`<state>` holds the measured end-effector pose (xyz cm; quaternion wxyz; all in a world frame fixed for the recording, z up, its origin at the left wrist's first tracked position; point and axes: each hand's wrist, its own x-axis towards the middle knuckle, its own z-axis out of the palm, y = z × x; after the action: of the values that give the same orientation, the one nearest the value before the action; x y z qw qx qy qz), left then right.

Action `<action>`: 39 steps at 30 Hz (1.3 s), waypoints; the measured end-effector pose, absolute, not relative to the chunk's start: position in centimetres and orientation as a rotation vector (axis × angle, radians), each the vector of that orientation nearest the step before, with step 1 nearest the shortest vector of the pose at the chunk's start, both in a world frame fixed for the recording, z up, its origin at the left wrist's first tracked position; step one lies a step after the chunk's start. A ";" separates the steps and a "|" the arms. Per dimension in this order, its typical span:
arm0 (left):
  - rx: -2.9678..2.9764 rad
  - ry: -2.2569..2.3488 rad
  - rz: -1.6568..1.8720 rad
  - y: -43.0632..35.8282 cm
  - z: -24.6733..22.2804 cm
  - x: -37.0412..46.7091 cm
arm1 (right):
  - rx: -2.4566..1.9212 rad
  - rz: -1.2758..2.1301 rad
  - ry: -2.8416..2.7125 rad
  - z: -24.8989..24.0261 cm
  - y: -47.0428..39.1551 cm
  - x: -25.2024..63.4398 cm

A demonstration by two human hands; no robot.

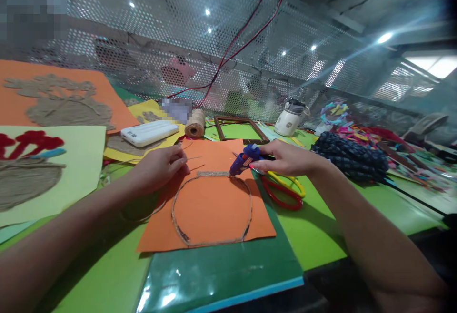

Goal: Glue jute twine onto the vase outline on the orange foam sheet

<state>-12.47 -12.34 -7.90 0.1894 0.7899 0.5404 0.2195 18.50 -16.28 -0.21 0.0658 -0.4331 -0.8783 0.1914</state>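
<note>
My right hand [283, 157] grips a blue hot glue gun [245, 159]. Its nozzle points down at the right end of a short band of twine rows [213, 174] on an orange sheet [214, 208]. Below that band, a twine outline [251, 203] forms a rounded pot shape. My left hand [169, 164] is closed in a pinch at the sheet's left edge, with a strand of twine [194, 157] coming out from the fingers and a loose length trailing below. The orange sheet lies on a dark green board [221, 275]. Scissors [283, 199] with red and yellow handles rest just right of the sheet.
Left are finished twine pictures on an orange sheet [117, 99] and a pale green sheet [85, 161]. Behind stand a white power bank [150, 133], a twine spool [195, 123], a brown frame [243, 138] and a white bottle [288, 119]. Dark checked cloth [348, 156] lies right.
</note>
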 end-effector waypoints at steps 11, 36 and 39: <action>2.211 1.527 0.629 -12.4 -7.7 -12.5 | -1.308 0.657 -2.649 0.1 -16.1 19.4; 2.268 1.482 0.678 -12.4 -8.1 -12.5 | -1.227 0.875 -2.336 -3.3 -16.6 14.1; 2.291 1.499 0.682 -12.4 -8.2 -12.4 | -1.227 0.882 -2.326 -3.5 -16.6 13.6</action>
<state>-12.44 -12.36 -8.25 0.1594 0.8016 0.5246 0.2385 13.59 -16.63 -3.47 0.1827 -0.4349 -0.8245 0.3125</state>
